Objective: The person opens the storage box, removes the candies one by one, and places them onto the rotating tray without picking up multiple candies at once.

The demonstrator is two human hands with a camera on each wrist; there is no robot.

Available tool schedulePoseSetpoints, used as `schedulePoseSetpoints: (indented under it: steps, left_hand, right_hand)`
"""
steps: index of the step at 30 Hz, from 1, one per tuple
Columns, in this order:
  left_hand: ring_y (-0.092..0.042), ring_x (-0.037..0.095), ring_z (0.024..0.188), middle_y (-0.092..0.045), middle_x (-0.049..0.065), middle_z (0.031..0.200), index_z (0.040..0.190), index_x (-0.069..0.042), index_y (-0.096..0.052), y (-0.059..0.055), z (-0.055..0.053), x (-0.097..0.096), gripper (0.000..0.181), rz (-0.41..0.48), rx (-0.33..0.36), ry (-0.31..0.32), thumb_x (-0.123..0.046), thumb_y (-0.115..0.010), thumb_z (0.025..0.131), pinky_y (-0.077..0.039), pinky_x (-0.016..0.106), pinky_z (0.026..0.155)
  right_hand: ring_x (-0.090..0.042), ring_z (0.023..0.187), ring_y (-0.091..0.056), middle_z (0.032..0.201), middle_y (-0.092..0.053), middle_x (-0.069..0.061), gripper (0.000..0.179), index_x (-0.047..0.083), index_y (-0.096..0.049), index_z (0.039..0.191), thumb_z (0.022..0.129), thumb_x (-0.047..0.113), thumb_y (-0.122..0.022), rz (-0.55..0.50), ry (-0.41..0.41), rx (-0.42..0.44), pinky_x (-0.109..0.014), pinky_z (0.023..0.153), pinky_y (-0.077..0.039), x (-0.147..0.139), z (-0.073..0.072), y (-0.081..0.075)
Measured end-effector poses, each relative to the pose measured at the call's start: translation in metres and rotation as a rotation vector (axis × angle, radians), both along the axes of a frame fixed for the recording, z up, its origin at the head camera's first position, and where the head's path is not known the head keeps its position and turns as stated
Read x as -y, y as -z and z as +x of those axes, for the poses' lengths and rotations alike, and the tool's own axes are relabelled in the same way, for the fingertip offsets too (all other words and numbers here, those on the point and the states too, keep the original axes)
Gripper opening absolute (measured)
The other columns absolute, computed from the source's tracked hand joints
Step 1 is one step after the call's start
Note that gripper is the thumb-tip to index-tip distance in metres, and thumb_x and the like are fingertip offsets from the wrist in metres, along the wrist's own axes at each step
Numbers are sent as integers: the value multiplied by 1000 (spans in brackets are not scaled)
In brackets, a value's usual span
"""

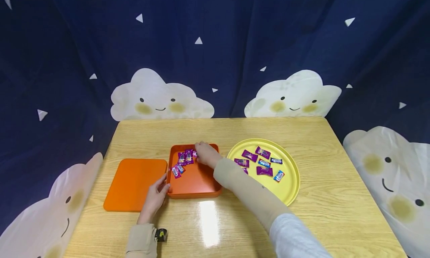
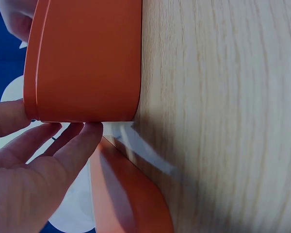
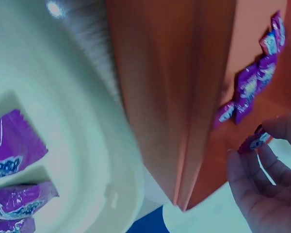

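Note:
An orange-red open box [image 1: 198, 183] sits mid-table with several purple and blue wrapped candies [image 1: 189, 156] along its left and far parts. My right hand [image 1: 207, 154] reaches over its far side. In the right wrist view that hand pinches a small wrapped candy [image 3: 254, 141] between thumb and fingers, above the box floor. Fairly straight fingers of my left hand [image 1: 156, 196] touch the outside of the box's left wall. The left wrist view shows the fingertips [image 2: 93, 131] against the box's side.
To the left lies a flat orange lid [image 1: 134, 185]. A round yellow tray [image 1: 292, 179] stands right of the box, bearing several purple and blue wrapped candies [image 1: 264, 171]; the right forearm crosses its near left edge. Behind the wooden table [image 1: 336, 198] hangs a dark blue curtain [image 1: 228, 52].

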State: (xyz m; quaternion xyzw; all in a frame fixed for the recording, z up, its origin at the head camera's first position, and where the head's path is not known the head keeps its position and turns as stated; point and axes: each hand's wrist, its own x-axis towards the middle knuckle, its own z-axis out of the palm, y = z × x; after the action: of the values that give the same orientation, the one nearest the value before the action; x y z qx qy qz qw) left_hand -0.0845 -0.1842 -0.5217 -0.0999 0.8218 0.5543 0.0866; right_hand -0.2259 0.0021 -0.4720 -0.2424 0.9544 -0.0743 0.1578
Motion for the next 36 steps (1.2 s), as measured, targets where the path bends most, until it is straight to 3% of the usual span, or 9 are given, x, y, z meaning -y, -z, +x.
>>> schedulePoseSetpoints:
  steps: [4,8,10,11,23,30,36]
  left_hand:
    - [-57,26,87,-42,26,135,141,-5,-33,-1,0,0,48,2,16,-3,-10,-46,95,-46,24,66]
    - [-57,34,99,-36,25,140,141,-3,-33,-1,0,1,48,10,14,0,-10,-46,95,-50,34,84]
    - [-42,38,122,-34,24,141,141,-1,-33,-1,0,1,49,-1,-2,7,-9,-47,95,-37,43,101]
    - [-39,39,125,-34,24,141,140,0,-33,-1,0,1,49,-2,-7,8,-10,-47,95,-29,47,104]
    - [-42,39,122,-37,23,140,140,1,-34,-3,0,0,49,0,-14,6,-9,-49,94,-31,47,103]
    - [-43,38,121,-39,24,138,140,0,-34,-3,1,-1,49,8,-10,1,-8,-48,94,-32,47,102]
    - [-41,38,123,-38,24,138,140,0,-34,-4,0,-1,49,7,-9,9,-8,-49,94,-31,46,103]
  right_hand:
    - [-24,100,-53,108,-56,-14,39,0,-51,115,84,18,-66,-62,-18,-47,-32,92,-45,-11,-1,-3]
    - [-25,89,-53,97,-56,-13,32,-1,-53,106,81,14,-67,-129,-27,-88,-34,85,-47,-29,-1,-11]
    - [-25,85,-52,92,-54,-12,28,-1,-53,100,79,12,-68,-159,-28,-106,-34,80,-47,-40,0,-15]
    - [-25,84,-52,91,-53,-12,28,0,-53,99,79,11,-68,-169,-23,-114,-34,79,-47,-46,1,-17]
    - [-24,74,-49,81,-50,-11,20,0,-52,88,77,6,-67,-309,-12,-185,-35,70,-46,-120,13,-23]
    - [-24,77,-51,83,-52,-10,21,-1,-54,94,78,6,-67,-248,100,-109,-38,72,-46,-156,27,-20]
    - [-22,74,-51,82,-54,-9,23,-3,-56,92,76,6,-70,-211,101,-105,-36,70,-48,-177,40,-10]
